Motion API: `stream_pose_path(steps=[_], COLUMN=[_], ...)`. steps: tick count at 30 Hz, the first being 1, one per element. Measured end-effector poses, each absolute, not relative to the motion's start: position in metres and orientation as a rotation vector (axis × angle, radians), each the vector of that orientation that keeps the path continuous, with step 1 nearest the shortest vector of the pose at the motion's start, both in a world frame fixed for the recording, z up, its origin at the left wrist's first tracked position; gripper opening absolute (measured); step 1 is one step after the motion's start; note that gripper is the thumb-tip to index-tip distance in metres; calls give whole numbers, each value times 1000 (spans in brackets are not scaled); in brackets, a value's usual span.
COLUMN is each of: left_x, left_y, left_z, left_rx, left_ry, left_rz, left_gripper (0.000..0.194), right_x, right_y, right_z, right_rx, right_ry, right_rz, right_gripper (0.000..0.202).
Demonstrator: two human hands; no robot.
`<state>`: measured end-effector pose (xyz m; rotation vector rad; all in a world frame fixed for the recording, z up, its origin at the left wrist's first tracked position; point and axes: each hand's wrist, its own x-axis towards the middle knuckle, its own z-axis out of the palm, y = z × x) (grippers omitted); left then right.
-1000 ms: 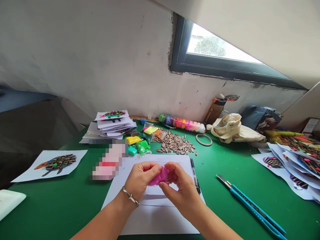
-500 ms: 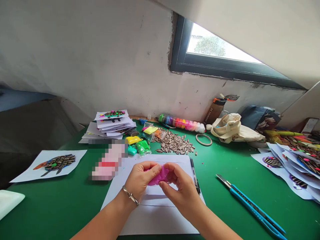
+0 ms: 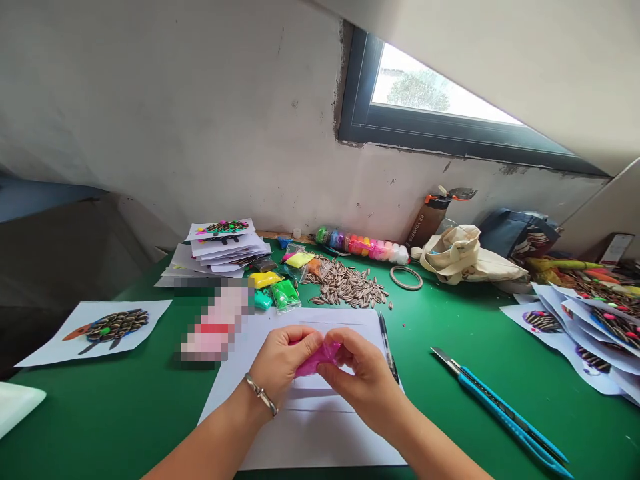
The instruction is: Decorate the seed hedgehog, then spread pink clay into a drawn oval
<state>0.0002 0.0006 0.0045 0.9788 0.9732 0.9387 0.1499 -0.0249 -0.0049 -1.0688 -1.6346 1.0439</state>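
Over white paper (image 3: 310, 427), hands now squeeze pink clay (image 3: 316, 357) flatter.

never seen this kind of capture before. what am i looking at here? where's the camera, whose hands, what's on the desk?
There is no machine: a person wears one camera on the head, looking forward and down. The left hand, with a bracelet, and the right hand together pinch a lump of pink clay over a white sheet of paper. The green table also holds a pile of sunflower seeds, small clay packets, a black pen, a blue utility knife, and paper sheets with seed pictures at left and right.
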Motion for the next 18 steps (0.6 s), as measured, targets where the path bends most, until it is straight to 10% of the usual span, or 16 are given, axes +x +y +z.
stream_pose_path(steps=[18], left_x=[-5], left_y=[-1], left_z=[13], left_rx=[821], left_ry=[959], left_rz=[793], left_gripper=[37], right_x=[161], right_y=[-23], right_z=[1], right_rx=[-1015], right_ry=[-1630], right_rz=[1130], right_gripper=[20])
